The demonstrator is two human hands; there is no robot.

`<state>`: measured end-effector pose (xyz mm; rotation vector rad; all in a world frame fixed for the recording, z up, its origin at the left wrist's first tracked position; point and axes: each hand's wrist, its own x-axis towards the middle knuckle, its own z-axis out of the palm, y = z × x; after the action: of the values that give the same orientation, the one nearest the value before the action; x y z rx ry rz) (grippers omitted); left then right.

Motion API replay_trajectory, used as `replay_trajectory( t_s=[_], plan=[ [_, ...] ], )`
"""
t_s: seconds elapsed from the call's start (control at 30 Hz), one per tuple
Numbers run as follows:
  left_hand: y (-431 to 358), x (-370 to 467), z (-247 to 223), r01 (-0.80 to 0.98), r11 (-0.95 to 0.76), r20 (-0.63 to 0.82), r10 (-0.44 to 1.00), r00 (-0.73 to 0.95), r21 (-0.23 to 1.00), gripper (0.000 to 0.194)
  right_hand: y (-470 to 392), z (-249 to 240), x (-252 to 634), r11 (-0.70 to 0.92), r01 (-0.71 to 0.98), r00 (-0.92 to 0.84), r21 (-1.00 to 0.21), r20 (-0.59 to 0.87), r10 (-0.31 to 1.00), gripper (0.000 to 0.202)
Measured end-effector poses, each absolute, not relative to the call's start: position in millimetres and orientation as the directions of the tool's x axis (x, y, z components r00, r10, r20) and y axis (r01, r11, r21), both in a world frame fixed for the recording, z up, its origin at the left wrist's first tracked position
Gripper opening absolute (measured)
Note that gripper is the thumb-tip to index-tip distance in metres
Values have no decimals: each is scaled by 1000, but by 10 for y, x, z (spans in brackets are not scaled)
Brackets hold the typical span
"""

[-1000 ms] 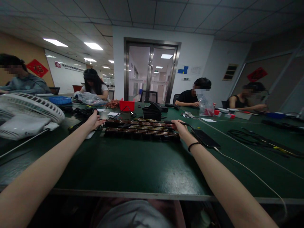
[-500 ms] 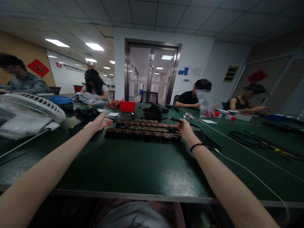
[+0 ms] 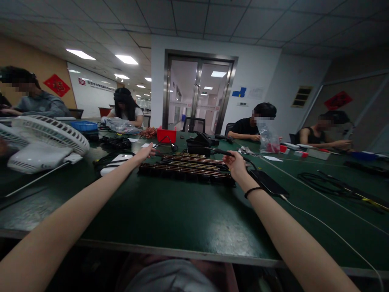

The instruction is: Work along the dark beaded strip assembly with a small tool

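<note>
My right hand (image 3: pixel 236 165) is closed around a slim black pen-shaped tool (image 3: pixel 223 152) with a cable trailing from its back end. The tool points left over the far side of a row of black parts (image 3: pixel 185 174) crossed by thin copper-coloured lines. At the left end of this row, my left hand (image 3: pixel 146 153) reaches forward with its fingers stretched out; I see nothing held in it. A black stand-like device (image 3: pixel 199 144) is right behind the row, and loose black wire (image 3: pixel 167 148) lies beyond my left fingertips.
A dark phone (image 3: pixel 269 182) with a white cable lies right of my right hand. Left are a white box (image 3: pixel 117 164) and a white fan (image 3: pixel 48 142). Behind stands a red bin (image 3: pixel 166 135). Black cables (image 3: pixel 331 184) lie far right. Several people sit around the green table (image 3: pixel 170 219).
My left hand has moved forward and right, uncovering the white box. My right hand keeps the tool, which is still over the row. The view has turned slightly left.
</note>
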<state>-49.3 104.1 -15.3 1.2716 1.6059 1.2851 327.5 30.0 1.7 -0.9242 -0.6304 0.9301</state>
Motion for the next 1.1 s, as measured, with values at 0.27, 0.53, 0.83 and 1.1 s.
replay_trajectory(
  t_s=[0.27,0.53,0.83,1.1],
  plan=[
    [979,-502,-129,399,-16,53,995,-82,917,60,285,-122,3017,219,-327,253,-919,138,958,10],
    [831,-387,-40,500,-39,64,997,-33,865,69,226,-142,2725,271,-315,149,-909,235,961,22],
    [829,-261,-46,813,-150,222,975,26,563,80,165,-153,2570,298,-271,107,-916,278,954,25],
    [426,-192,101,984,-107,391,919,44,140,64,234,-183,2507,327,-250,138,-911,301,944,29]
  ],
)
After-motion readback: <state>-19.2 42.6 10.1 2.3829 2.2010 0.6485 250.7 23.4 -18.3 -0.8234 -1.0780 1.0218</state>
